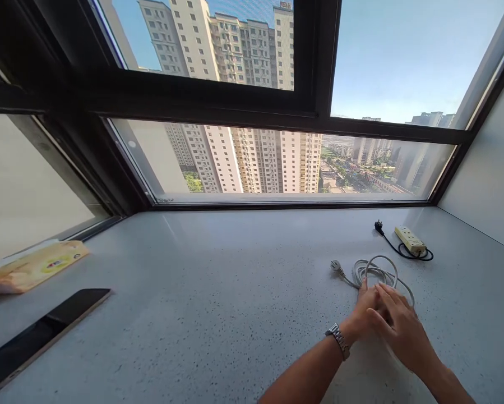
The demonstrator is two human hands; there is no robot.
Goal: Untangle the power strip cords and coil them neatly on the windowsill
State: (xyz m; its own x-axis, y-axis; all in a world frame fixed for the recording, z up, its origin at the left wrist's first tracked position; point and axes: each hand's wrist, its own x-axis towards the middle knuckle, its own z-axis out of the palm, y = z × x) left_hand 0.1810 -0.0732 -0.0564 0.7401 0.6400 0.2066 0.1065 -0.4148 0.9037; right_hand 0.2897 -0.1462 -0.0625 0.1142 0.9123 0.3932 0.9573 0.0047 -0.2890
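Cable [361, 271], pale grey, one: lies on the right part of the window sill [235, 292], looped in a loose coil, one loop standing up in an arch. Its near part runs under and behind my hands.

Plug [337, 267], pale, with metal pins: at the cable's end, left of the coil, lying on the sill.

Left hand [361, 314], mine: at the near edge of the coil, one fingertip against the cable, the other fingers largely covered. Whether it pinches the cable I cannot tell.

Right hand [401, 322], mine: laid partly over the left, fingers long and close together, thumb apart from them and reaching toward the left hand. Whether it grips any cable beneath I cannot tell.

Watch [338, 339], silver, metal band: on my left wrist.

Power strip [410, 240], cream: beyond the coil and to its right, apart from my hands. Black cord [392, 245] curling beside it, ending in a black plug [378, 227].

Phone [45, 342], dark screen up: at the near left of the sill, well apart from the cable.

Packet [45, 266], yellow-orange: just beyond the phone, near the window frame [235, 106].

Tall buildings [235, 45]: outside, beyond the glass.
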